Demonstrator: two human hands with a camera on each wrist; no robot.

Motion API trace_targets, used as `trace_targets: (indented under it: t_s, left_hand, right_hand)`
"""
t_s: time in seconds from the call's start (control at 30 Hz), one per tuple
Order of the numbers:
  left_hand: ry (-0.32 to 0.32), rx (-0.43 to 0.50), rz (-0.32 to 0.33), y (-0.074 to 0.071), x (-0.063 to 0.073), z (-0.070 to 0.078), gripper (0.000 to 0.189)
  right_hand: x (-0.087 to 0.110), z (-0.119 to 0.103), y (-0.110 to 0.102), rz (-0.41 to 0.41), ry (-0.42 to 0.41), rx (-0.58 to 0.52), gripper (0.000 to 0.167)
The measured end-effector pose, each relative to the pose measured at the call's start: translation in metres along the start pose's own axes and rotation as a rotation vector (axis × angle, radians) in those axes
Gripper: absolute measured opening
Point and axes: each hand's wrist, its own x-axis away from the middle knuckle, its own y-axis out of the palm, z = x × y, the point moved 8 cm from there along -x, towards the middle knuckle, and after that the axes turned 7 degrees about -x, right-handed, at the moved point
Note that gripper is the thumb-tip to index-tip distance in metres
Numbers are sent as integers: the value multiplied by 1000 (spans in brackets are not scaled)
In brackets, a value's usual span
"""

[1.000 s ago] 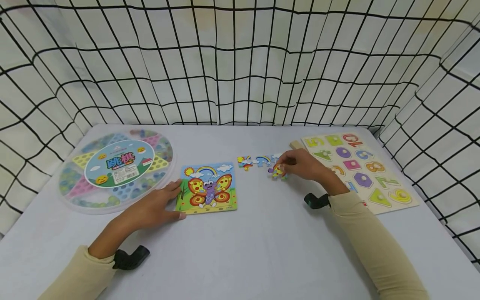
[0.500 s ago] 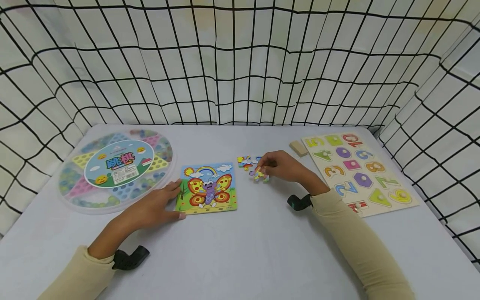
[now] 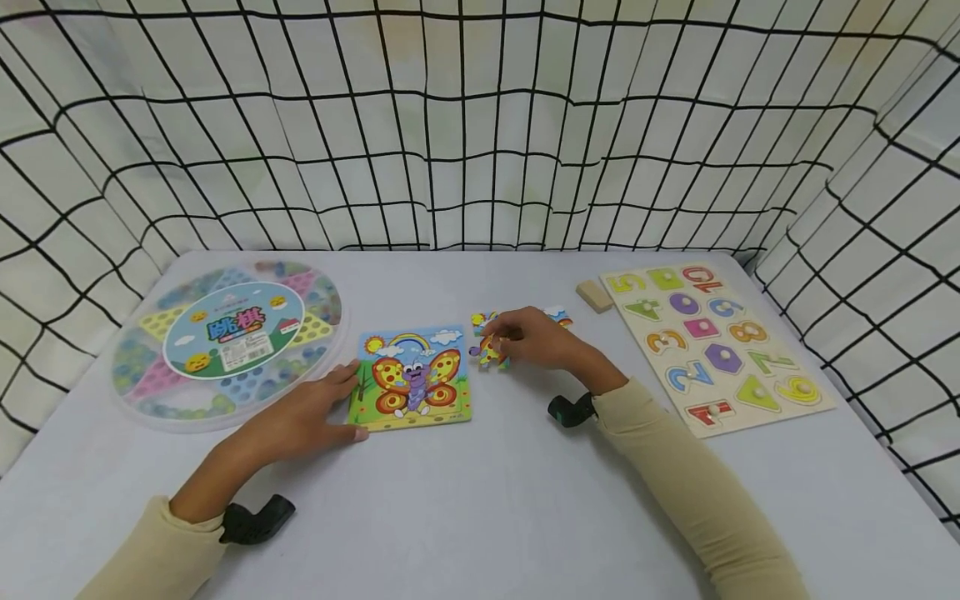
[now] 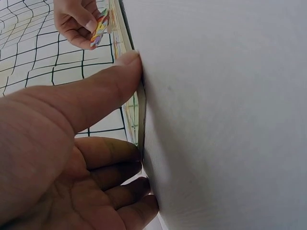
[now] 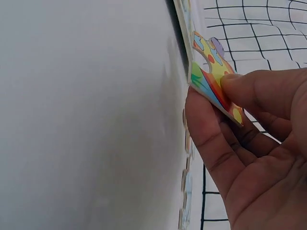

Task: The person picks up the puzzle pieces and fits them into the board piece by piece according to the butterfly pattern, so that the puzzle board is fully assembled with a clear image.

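Well behind the butterfly puzzle board [image 3: 411,379], a black net [image 3: 462,97] is stretched against pale sheeting. Beneath the board, a white-covered table [image 3: 465,517] is spread. To the board's left, a round, clear-lidded Chinese checkers case [image 3: 183,427] is set flat, and a pink, yellow and blue star is shown inside. Well to the board's right, a wooden number-and-shape board [image 3: 722,390] is laid at a slant, filled with coloured numerals and knobbed shapes. The butterfly board's left side is touched by the left hand [image 3: 303,417], its thumb set at the near corner and its fingers spread apart, nothing enclosed. Just beside the right edge, a butterfly-wing jigsaw piece [image 5: 216,81] is pinched between thumb and fingers by the right hand [image 3: 536,337]. Farther right and behind, a wooden block [image 3: 595,296] is seen. Just right of the board, loose jigsaw pieces [image 3: 558,316] are partly hidden by that hand. Coloured marbles [image 3: 206,406] are contained around the case's rim.
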Motion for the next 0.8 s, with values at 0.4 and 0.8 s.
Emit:
trace_targets:
  t_s: [0.4,0.8]
  left_hand:
    - [-7,3,-1,0,2,1,84]
    - [-9,9,-9,1,1,-1,84]
  right_hand:
    - [-14,0,15,0,7,-56,22]
    - [-31,-13,36,-19,29,-86,24]
